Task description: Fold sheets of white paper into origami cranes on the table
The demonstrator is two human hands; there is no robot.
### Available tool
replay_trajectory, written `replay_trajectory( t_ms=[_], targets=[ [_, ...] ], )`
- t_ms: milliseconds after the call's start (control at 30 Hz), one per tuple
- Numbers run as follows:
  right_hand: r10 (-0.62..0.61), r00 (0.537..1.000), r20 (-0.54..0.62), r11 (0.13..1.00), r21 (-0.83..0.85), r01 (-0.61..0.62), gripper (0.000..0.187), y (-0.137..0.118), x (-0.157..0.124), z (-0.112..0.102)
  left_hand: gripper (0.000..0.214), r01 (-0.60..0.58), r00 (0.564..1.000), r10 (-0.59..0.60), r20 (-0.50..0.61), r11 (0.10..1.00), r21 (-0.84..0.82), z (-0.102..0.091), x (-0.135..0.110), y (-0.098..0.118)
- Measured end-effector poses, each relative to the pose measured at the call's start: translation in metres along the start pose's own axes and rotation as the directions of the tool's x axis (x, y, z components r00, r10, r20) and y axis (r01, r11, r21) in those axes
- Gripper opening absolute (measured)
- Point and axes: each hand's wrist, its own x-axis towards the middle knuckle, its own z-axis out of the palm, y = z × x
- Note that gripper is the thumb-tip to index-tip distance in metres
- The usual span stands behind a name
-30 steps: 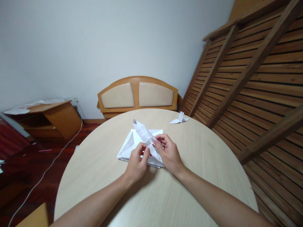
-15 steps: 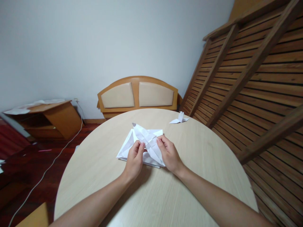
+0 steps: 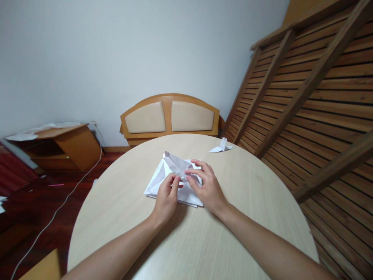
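Observation:
A piece of folded white paper (image 3: 176,163) with a grey tip is held just above other white sheets. Its lower edge is pinched between the thumb and fingers of my left hand (image 3: 168,192). My right hand (image 3: 207,188) has its thumb and index finger on the paper near its middle, the other fingers partly raised. Beneath both hands, a small pile of creased white sheets (image 3: 154,186) lies on the round table (image 3: 116,210). The fingertips partly hide the folds between them.
A folded white paper crane (image 3: 222,146) stands near the table's far right edge. Behind the table is a padded wooden headboard (image 3: 145,118). Wooden slats (image 3: 291,101) lean on the right. To the left are a low wooden cabinet (image 3: 77,146) and a white cable (image 3: 62,212) on the floor.
The right hand has moved from the paper's right side to its middle, fingers more lifted. The paper's open, flat right part has folded over and looks narrower. My left hand stays nearly still.

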Motion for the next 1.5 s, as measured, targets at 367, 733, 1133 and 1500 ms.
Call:
replay_trajectory(
  t_ms=[367,733,1133,1500],
  targets=[
    [-0.145,0.986,0.083,0.973,-0.171,0.157,0.027,-0.0082,-0.0005,-0.0041,0.034,0.024,0.998,-0.023,0.053,0.999,-0.026,-0.0024,-0.0012,0.0036],
    [-0.218,0.97,0.107,0.962,-0.143,0.232,0.02,0.0006,0.0002,-0.0014,0.042,0.117,0.993,-0.118,0.001,0.988,-0.099,-0.0023,0.0004,0.0056],
    [-0.29,0.956,-0.049,0.905,-0.338,0.258,0.007,-0.0039,-0.0007,-0.003,0.041,0.16,0.987,-0.157,0.031,0.977,-0.141,0.0027,-0.0006,0.0071],
    [-0.302,0.948,0.099,0.951,-0.03,0.306,0.009,-0.0052,-0.0027,-0.0055,0.035,0.176,0.978,-0.206,-0.034,0.901,-0.397,-0.0012,0.0021,0.0008]
  ],
)
